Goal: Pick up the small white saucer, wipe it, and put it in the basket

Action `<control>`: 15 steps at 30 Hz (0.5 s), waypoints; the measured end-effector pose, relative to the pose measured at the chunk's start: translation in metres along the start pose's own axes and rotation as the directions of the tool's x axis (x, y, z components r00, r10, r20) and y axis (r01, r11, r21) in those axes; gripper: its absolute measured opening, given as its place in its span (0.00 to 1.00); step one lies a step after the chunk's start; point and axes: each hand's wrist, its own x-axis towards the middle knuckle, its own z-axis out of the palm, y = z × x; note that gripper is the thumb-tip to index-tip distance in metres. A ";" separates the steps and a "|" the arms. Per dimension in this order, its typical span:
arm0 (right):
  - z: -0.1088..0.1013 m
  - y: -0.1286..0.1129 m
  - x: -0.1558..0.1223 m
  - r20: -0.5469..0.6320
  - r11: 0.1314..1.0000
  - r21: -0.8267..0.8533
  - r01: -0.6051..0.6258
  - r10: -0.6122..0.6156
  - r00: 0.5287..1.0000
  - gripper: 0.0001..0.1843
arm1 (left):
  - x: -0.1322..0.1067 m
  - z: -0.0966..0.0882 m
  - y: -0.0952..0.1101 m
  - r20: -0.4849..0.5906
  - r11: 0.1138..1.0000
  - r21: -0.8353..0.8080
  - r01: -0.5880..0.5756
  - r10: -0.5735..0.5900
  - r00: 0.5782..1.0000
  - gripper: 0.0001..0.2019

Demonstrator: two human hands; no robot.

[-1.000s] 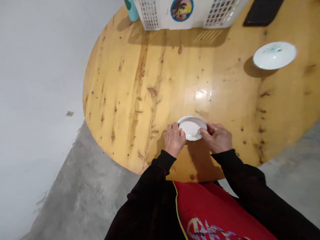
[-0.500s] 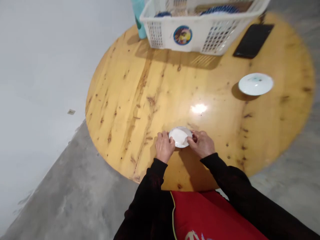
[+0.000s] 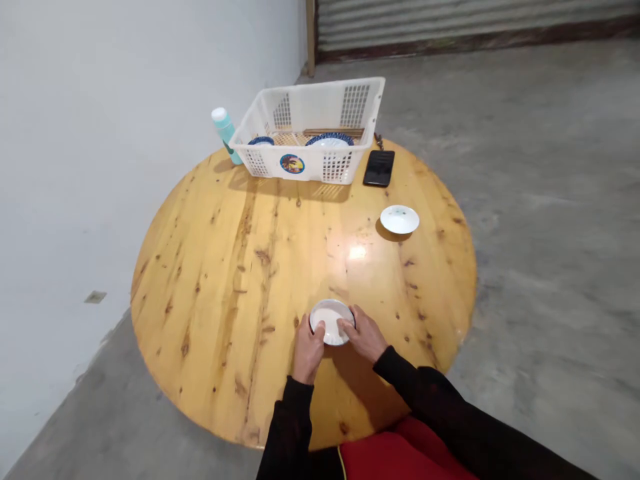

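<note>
A small white dish (image 3: 331,320) with a pale inside sits at the near side of the round pine table top (image 3: 235,293). My left hand (image 3: 308,350) grips its left rim. My right hand (image 3: 365,333) holds its right side, with the fingers reaching over the rim. The part of the dish under my fingers is hidden. A second white dish (image 3: 399,219) lies on the table farther off to the right, out of reach of both hands.
A white plastic basket (image 3: 305,137) holds blue-rimmed dishes and chopsticks at the far edge. Beside it stand a teal bottle (image 3: 225,130) and a black phone (image 3: 379,168). A white wall runs along the left, with a concrete floor around the table.
My view has tilted up and back, showing the whole table and basket. Both hands stay on the small dish, which has turned slightly between them.
</note>
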 end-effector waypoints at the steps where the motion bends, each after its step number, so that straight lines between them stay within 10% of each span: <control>1: -0.006 0.005 -0.006 -0.007 0.999 0.035 0.004 -0.004 1.000 0.26 | -0.005 0.006 0.003 0.016 1.000 -0.019 -0.008 0.008 1.000 0.14; 9: -0.078 0.094 -0.040 0.009 0.985 0.163 -0.062 0.061 0.998 0.39 | -0.037 0.107 0.016 0.089 0.999 0.019 0.041 -0.043 0.995 0.11; 15: -0.181 0.157 -0.059 0.013 0.978 0.196 -0.070 0.069 0.998 0.41 | -0.058 0.218 0.042 0.107 0.982 0.187 -0.021 0.001 0.994 0.15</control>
